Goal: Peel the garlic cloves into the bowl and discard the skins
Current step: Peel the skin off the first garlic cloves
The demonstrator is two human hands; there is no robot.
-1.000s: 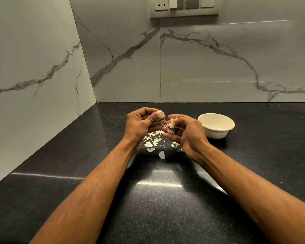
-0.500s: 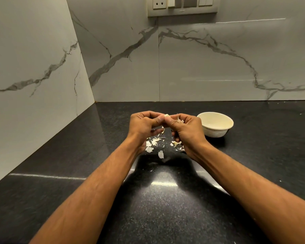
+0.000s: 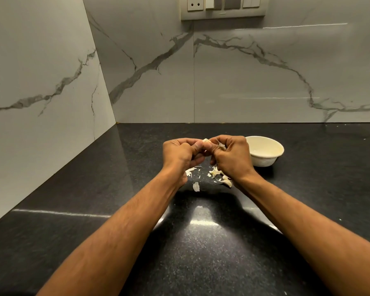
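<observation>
A pale garlic clove [image 3: 206, 141] shows between my two hands, held above the black counter. My left hand [image 3: 181, 153] pinches it with curled fingers. My right hand [image 3: 232, 155] meets it from the right, thumb and fingers pinching the clove, with a thin strip of skin [image 3: 221, 145] sticking out between the fingers. Loose garlic skins [image 3: 217, 174] lie scattered on the counter just below the hands. A cream bowl [image 3: 265, 150] stands right of my right hand; what lies inside it is too faint to tell.
The black speckled counter [image 3: 201, 242] meets marble-patterned walls at the back and left, forming a corner [image 3: 116, 122]. A switch and socket panel [image 3: 222, 7] hangs on the back wall above.
One second ago my hands were apart, the clove in the left and skin in the right. They have come together on the clove and risen slightly.
</observation>
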